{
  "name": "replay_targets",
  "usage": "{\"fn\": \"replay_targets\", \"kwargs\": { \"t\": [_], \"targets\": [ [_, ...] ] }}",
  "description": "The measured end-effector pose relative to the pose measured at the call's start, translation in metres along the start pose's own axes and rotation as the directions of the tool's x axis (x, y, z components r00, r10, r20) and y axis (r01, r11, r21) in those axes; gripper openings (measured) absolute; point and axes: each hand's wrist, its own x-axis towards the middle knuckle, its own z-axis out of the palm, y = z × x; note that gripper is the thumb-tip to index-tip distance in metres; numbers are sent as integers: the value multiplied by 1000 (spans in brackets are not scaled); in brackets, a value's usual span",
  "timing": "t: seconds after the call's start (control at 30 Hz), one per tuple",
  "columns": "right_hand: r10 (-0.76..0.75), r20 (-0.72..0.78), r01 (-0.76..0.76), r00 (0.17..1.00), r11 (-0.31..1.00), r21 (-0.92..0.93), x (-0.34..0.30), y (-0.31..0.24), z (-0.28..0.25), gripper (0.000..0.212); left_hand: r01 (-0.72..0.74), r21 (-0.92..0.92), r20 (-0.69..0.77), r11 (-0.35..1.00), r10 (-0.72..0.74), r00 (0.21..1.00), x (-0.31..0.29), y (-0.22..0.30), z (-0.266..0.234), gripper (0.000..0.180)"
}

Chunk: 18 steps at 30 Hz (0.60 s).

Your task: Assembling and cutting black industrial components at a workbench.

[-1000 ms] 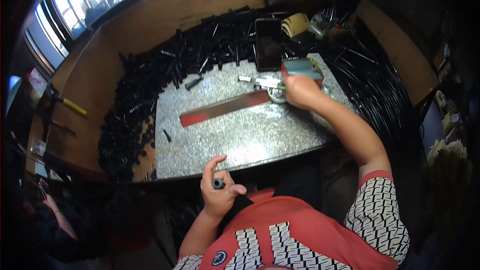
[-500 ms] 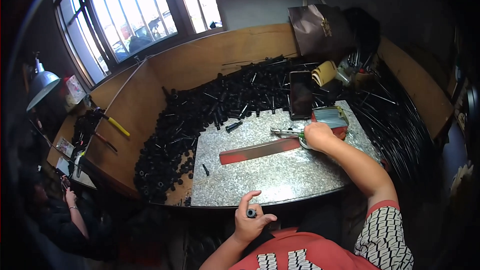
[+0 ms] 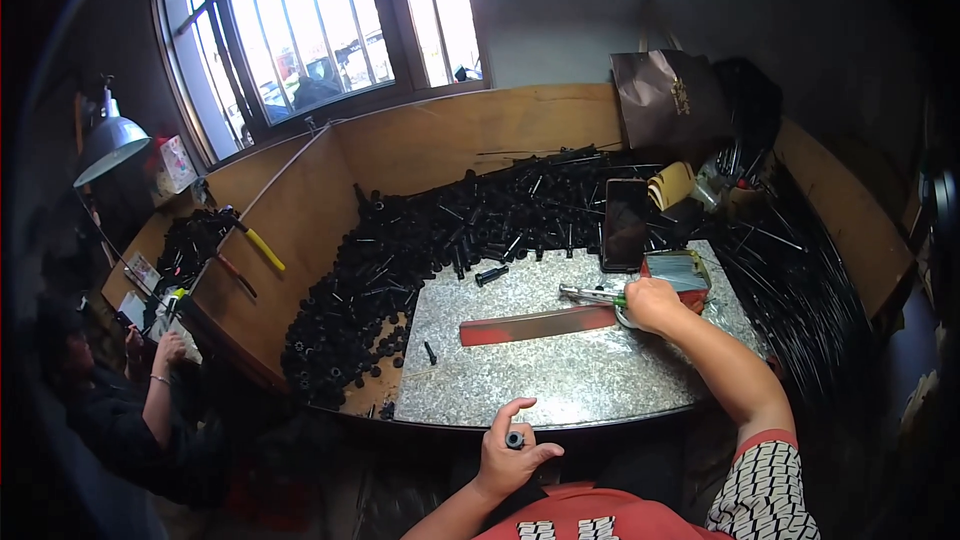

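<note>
My left hand (image 3: 510, 467) is held in front of the near edge of the speckled stone slab (image 3: 540, 380). Its lower fingers curl round a small black tubular part (image 3: 514, 440) with a hole in its end, while thumb and forefinger stand apart. On the slab's right side my right hand (image 3: 655, 306) is closed on the green handles of metal pliers (image 3: 590, 294), whose jaws point left. Just below them lies a long flat bar (image 3: 530, 327), worn grey and red. A red-sided box (image 3: 690, 278) with a grey top sits beside my right hand.
Black tubular parts (image 3: 450, 230) are heaped behind and left of the slab, with thin black rods (image 3: 790, 280) at right. A phone (image 3: 624, 225) stands at the slab's back edge. Two loose parts lie on the slab. A co-worker's hand (image 3: 172, 348) works at far left.
The whole view has shifted, so the bench appears lower and farther right. Both my hands keep their holds. The co-worker's hands have moved at the neighbouring bench.
</note>
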Motion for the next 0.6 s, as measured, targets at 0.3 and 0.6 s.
{"fn": "replay_targets", "kwargs": {
  "t": [0.3,0.6],
  "targets": [
    [-22,-219,136,975,844,519,-45,-43,-16,3,-34,47,-92,998,38,995,5,-5,-2,76],
    [-305,-359,448,882,305,841,-121,-146,-2,17,-106,26,-118,994,108,987,14,-1,8,82]
  ]
}}
